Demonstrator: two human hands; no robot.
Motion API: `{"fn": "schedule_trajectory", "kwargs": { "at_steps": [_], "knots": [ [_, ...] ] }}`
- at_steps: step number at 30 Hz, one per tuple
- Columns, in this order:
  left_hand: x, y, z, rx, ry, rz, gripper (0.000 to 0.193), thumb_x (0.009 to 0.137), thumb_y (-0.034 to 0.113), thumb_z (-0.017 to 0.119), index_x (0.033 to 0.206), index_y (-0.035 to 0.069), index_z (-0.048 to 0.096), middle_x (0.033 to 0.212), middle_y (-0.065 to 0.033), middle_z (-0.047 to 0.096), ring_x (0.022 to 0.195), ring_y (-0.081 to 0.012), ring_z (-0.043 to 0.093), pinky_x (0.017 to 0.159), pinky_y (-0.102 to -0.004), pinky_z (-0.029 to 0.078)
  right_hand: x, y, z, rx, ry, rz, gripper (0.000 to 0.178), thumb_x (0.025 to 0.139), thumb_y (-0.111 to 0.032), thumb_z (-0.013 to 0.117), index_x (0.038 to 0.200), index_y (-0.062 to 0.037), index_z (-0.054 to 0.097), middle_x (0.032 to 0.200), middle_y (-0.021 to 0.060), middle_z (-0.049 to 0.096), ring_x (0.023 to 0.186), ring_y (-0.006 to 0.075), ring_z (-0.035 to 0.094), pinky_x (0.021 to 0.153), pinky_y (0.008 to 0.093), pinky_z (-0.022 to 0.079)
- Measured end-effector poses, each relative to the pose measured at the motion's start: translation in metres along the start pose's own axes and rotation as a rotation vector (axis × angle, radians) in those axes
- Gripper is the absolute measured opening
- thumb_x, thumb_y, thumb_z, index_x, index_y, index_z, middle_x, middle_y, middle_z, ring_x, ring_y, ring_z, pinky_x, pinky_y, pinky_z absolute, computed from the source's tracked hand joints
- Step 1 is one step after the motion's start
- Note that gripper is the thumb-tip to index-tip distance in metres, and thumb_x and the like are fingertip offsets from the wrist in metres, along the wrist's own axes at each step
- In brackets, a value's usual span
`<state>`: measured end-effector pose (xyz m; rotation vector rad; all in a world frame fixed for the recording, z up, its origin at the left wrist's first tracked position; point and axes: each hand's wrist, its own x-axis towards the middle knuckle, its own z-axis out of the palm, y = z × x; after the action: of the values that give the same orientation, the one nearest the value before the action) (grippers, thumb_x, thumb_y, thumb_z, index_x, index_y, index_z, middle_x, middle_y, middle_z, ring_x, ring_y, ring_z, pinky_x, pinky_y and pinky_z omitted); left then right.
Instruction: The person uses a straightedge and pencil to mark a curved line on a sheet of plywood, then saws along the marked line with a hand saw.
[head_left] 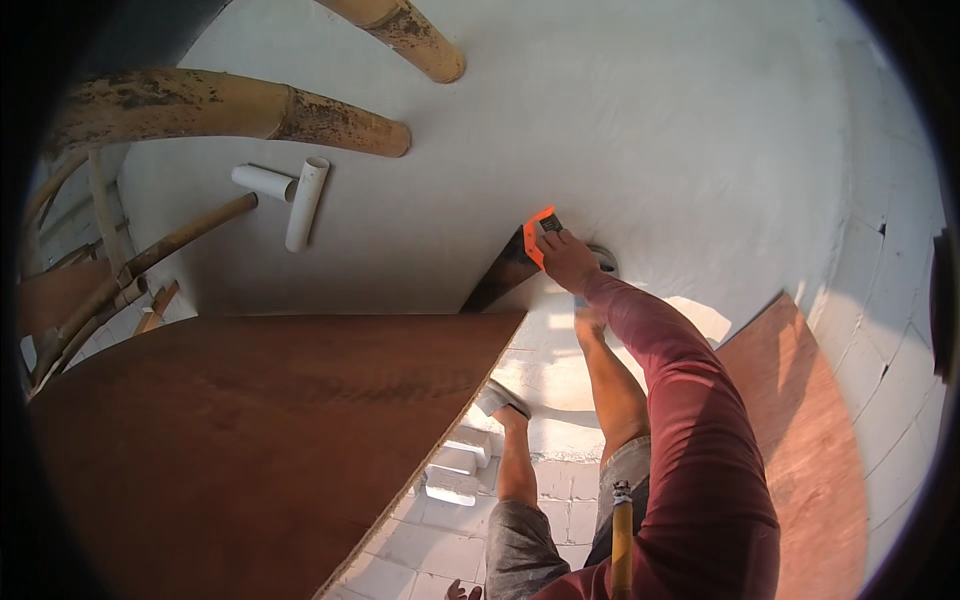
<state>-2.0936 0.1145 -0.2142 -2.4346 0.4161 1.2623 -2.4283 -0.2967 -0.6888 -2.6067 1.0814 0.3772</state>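
Note:
My right hand (569, 262) is closed round the orange handle of a handsaw (505, 262), out past the far right corner of a large brown plywood sheet (270, 430). The saw's dark blade slants down and left to the sheet's far edge. Whether the blade's tip touches the sheet or lies behind it, I cannot tell. Only the fingers of my left hand (463, 592) show at the bottom edge, slightly apart, with nothing visible in them; the rest is out of view.
Bamboo poles (340, 122) stick out at the upper left. Two white pipe pieces (306, 205) lie on the pale surface. White blocks (455, 478) sit under the sheet's right edge. Another brown sheet (800, 440) stands at right. A yellow rod-like thing (622, 545) is against my body.

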Motion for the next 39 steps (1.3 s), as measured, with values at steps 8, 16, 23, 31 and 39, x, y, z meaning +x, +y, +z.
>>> {"fn": "schedule_trajectory", "kwargs": {
  "at_steps": [8, 16, 23, 31, 39],
  "knots": [
    [-0.02, 0.379, -0.066, -0.251, 0.574, 0.99, 0.127, 0.075, 0.044, 0.088, 0.163, 0.009, 0.003, 0.163, -0.0148, 0.017, 0.149, -0.0329, 0.025, 0.122, -0.0524, 0.02, -0.04, -0.049, 0.012, -0.189, -0.056, -0.097, 0.023, 0.076, -0.024, 0.066, 0.09, -0.0125, 0.081, 0.09, 0.0029, 0.067, 0.105, 0.025, 0.054, 0.086, 0.0388, 0.039],
    [-0.027, 0.486, -0.039, -0.598, 0.633, 1.176, 0.09, 0.083, -0.001, 0.074, 0.152, 0.005, 0.017, 0.147, -0.018, 0.034, 0.133, -0.0285, 0.041, 0.114, -0.046, 0.034, -0.029, -0.067, -0.007, 0.024, -0.084, -0.032, 0.013, 0.073, -0.023, 0.069, 0.079, -0.0194, 0.081, 0.085, -0.0035, 0.069, 0.098, 0.0216, 0.057, 0.08, 0.0356, 0.042],
    [-0.031, 0.408, -0.047, -0.608, 0.5, 1.226, 0.068, 0.083, -0.004, 0.069, 0.142, -0.002, 0.036, 0.138, -0.0232, 0.046, 0.126, -0.0318, 0.047, 0.111, -0.0477, 0.035, 0.001, -0.058, -0.037, 1.007, 0.163, 0.578, 0.035, 0.085, -0.038, 0.072, 0.098, -0.005, 0.071, 0.098, 0.0149, 0.07, 0.11, 0.0344, 0.062, 0.093, 0.0442, 0.048],
    [-0.064, 0.429, -0.046, -0.294, 0.671, 1.224, 0.048, 0.084, 0.016, 0.07, 0.121, -0.004, 0.046, 0.123, -0.0236, 0.048, 0.114, -0.0388, 0.048, 0.104, -0.0504, 0.037, -0.086, 0.069, -0.262, 0.307, -0.112, 0.074, 0.019, 0.079, -0.025, 0.07, 0.091, -0.0113, 0.075, 0.091, 0.0056, 0.072, 0.105, 0.0272, 0.061, 0.092, 0.04, 0.043],
    [-0.027, 0.458, -0.056, -0.392, 0.786, 1.088, 0.129, 0.074, 0.026, 0.079, 0.157, -0.004, -0.016, 0.159, -0.0417, -0.009, 0.15, -0.0582, 0.001, 0.123, -0.0587, 0.013, -0.223, 0.064, -0.37, 0.78, 0.081, 0.871, 0.03, 0.073, -0.025, 0.07, 0.089, 0.0005, 0.067, 0.094, 0.0232, 0.07, 0.094, 0.0404, 0.065, 0.083, 0.0484, 0.053]
  ]
}}
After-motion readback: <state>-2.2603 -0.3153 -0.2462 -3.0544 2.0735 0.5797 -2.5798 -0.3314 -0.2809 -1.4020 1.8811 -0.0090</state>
